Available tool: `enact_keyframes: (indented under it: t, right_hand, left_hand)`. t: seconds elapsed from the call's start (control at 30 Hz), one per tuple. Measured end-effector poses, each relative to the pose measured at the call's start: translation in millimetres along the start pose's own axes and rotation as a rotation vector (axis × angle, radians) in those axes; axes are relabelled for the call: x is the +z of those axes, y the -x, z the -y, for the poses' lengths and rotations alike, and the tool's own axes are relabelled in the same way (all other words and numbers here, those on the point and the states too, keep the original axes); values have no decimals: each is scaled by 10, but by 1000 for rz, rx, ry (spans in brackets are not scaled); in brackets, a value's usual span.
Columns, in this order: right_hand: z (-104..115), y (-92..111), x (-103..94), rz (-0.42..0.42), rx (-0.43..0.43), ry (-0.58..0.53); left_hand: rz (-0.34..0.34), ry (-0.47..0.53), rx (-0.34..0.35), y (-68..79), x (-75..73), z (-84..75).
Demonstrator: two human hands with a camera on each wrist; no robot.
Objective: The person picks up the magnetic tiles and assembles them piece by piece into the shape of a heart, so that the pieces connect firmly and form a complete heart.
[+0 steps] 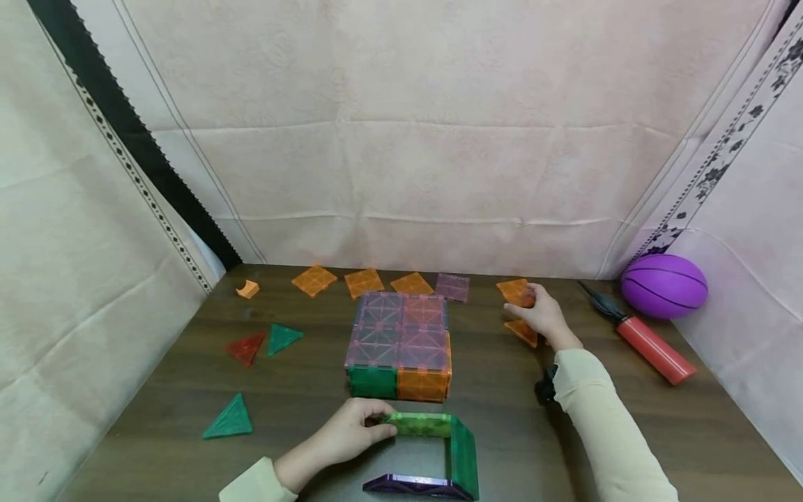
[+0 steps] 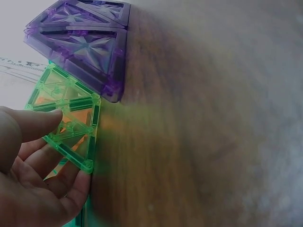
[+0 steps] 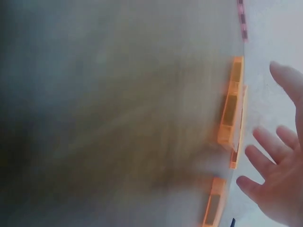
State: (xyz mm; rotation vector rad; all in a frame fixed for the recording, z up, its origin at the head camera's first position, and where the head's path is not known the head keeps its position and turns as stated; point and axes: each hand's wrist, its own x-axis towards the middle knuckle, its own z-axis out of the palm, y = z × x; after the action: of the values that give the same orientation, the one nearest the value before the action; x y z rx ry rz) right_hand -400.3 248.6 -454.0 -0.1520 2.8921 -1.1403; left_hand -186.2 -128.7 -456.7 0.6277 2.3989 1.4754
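Observation:
My left hand (image 1: 351, 432) pinches the left end of a light green magnetic tile (image 1: 419, 424) standing on edge. It joins a dark green tile wall (image 1: 464, 460) on the right, with a purple tile piece (image 1: 410, 484) across the near side, forming a three-sided frame. In the left wrist view, thumb and fingers lie on opposite faces of the green tile (image 2: 78, 106). My right hand (image 1: 542, 314) is over two orange tiles, a far one (image 1: 511, 289) and a nearer triangular one (image 1: 522, 333). The right wrist view shows its fingers spread, apart from an orange tile (image 3: 231, 106).
A box of tiles (image 1: 401, 331) with a purple and pink top stands mid-table. Behind it lie orange tiles (image 1: 364, 282) and a purple tile (image 1: 453, 286). Triangles (image 1: 229, 418) lie left. A red pump (image 1: 655, 348) and purple ball (image 1: 665, 286) are right.

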Motion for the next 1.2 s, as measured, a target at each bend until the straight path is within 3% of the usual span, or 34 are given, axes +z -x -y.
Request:
enact_keyframes:
  t: [0.13,0.37,0.73,0.83,1.0,1.2]
  right_hand:
    - [-31,-80,-4,-51,58,-16]
    - [-36,-143,-2,-36,172,-20]
    - [-25,-189,36,-57,229,77]
    - [-41,-176,23,-57,206,68]
    - [-8,-143,-17,-54,96,47]
    - [222,27,-109,-67,-53,15]
  left_hand:
    - [7,28,-9,6,-7,-5]
    - [10,38,-22,9,-15,-11]
    - [9,35,-17,11,-2,11]
    - [10,31,-16,10,2,9]
    - [17,33,-20,5,-6,11]
    - [18,31,-12,14,-14,28]
